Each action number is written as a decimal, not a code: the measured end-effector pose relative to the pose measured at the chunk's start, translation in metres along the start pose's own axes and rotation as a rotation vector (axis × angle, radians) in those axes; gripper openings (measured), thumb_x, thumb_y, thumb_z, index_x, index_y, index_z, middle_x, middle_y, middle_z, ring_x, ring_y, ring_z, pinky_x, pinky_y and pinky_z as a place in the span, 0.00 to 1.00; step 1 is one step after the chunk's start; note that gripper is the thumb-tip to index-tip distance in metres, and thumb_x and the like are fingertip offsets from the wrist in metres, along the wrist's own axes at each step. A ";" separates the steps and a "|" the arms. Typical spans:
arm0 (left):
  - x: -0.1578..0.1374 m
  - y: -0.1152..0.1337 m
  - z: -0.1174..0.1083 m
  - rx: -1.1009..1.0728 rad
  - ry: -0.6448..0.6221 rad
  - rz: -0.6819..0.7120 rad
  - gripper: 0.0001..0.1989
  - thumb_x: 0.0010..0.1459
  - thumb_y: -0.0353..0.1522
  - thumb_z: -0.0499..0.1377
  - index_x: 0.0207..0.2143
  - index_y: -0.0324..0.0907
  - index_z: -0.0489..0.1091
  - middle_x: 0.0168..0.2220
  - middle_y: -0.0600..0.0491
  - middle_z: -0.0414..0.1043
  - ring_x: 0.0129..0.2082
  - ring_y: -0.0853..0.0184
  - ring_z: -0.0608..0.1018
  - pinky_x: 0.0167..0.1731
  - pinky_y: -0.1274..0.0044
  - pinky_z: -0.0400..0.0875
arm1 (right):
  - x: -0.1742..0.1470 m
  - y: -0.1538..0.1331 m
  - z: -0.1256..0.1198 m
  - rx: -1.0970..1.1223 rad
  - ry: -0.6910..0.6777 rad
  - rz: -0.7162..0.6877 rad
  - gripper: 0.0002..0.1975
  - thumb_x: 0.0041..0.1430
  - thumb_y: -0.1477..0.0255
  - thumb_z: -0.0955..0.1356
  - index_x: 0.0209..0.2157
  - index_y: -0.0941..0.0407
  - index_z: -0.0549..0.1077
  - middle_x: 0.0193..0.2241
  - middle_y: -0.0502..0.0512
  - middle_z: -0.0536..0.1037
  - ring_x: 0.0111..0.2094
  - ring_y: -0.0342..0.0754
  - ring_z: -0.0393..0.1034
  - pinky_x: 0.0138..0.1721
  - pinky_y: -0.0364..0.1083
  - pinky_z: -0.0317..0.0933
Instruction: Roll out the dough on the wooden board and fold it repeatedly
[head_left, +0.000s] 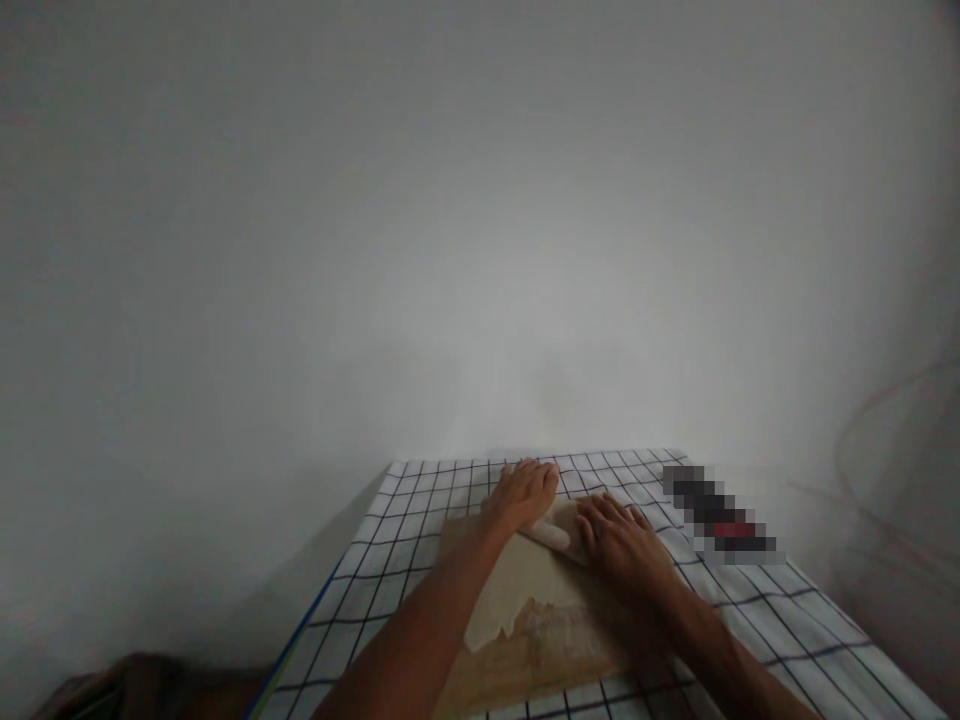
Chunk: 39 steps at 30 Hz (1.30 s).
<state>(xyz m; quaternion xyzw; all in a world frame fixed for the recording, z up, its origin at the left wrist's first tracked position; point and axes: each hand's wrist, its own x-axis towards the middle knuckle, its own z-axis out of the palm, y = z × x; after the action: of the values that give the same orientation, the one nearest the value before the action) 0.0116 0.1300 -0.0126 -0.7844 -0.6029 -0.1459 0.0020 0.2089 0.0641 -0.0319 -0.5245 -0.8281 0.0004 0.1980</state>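
A pale rolling pin (550, 535) lies across a thin sheet of dough (517, 585) with a ragged near edge. The dough is spread on a wooden board (540, 660), whose bare front part shows. Over the pin's far left part, my left hand (527, 492) is closed with its fingers bent around it. My right hand (619, 535) presses palm-down on the pin's right part, fingers curving over it. Both hands hide the pin's ends; its middle shows between them.
The board rests on a table with a white, dark-checked cloth (390, 545). A pixelated dark and red object (720, 515) is at the table's right edge. A plain wall (480, 250) stands behind the table. Dark items (142, 685) sit low at the left.
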 end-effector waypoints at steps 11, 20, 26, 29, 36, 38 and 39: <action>0.028 0.002 0.016 -0.041 0.094 0.088 0.21 0.73 0.38 0.41 0.57 0.46 0.69 0.57 0.46 0.73 0.62 0.57 0.69 0.64 0.57 0.56 | 0.024 0.023 0.017 0.090 -0.133 0.039 0.25 0.74 0.66 0.52 0.65 0.55 0.65 0.68 0.62 0.61 0.71 0.56 0.48 0.67 0.64 0.51; -0.018 -0.011 0.003 -0.084 -0.053 0.074 0.24 0.72 0.42 0.43 0.65 0.51 0.61 0.68 0.52 0.62 0.70 0.49 0.57 0.66 0.47 0.50 | -0.021 -0.019 0.011 -0.087 -0.031 -0.132 0.25 0.72 0.73 0.54 0.65 0.56 0.65 0.67 0.61 0.63 0.71 0.59 0.48 0.67 0.68 0.48; -0.051 -0.019 0.000 -0.051 -0.054 0.025 0.23 0.71 0.41 0.44 0.66 0.56 0.61 0.68 0.57 0.62 0.72 0.57 0.55 0.70 0.51 0.42 | -0.036 -0.053 0.007 -0.080 -0.002 -0.050 0.24 0.74 0.69 0.55 0.65 0.57 0.65 0.66 0.63 0.64 0.69 0.58 0.54 0.67 0.64 0.50; -0.064 -0.023 -0.003 -0.013 -0.032 0.035 0.24 0.71 0.39 0.43 0.66 0.54 0.61 0.68 0.58 0.62 0.72 0.57 0.55 0.70 0.51 0.41 | -0.044 -0.065 0.001 -0.066 -0.038 -0.093 0.25 0.72 0.72 0.55 0.66 0.60 0.64 0.66 0.64 0.63 0.68 0.57 0.55 0.67 0.62 0.52; -0.110 -0.036 -0.015 0.118 0.014 0.139 0.26 0.71 0.36 0.41 0.69 0.49 0.56 0.70 0.54 0.57 0.72 0.57 0.54 0.69 0.55 0.46 | -0.072 -0.088 0.004 -0.010 -0.012 -0.119 0.28 0.70 0.73 0.56 0.68 0.66 0.59 0.69 0.68 0.54 0.70 0.57 0.49 0.68 0.55 0.52; -0.127 -0.040 -0.017 0.122 0.024 0.131 0.27 0.72 0.37 0.40 0.70 0.49 0.53 0.72 0.53 0.53 0.72 0.58 0.53 0.70 0.55 0.46 | -0.078 -0.091 0.010 0.011 0.005 -0.154 0.28 0.68 0.74 0.57 0.67 0.64 0.61 0.69 0.67 0.55 0.71 0.57 0.47 0.69 0.55 0.48; -0.136 -0.041 -0.019 0.116 0.027 0.116 0.27 0.72 0.38 0.39 0.71 0.49 0.52 0.72 0.53 0.52 0.72 0.59 0.53 0.70 0.56 0.47 | -0.080 -0.092 0.013 0.023 0.014 -0.170 0.28 0.67 0.76 0.57 0.67 0.63 0.61 0.69 0.65 0.56 0.71 0.56 0.47 0.70 0.56 0.45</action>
<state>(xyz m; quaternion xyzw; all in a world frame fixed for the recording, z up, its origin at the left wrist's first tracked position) -0.0630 0.0094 -0.0333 -0.8145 -0.5638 -0.1210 0.0637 0.1546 -0.0441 -0.0508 -0.4501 -0.8681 -0.0107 0.2092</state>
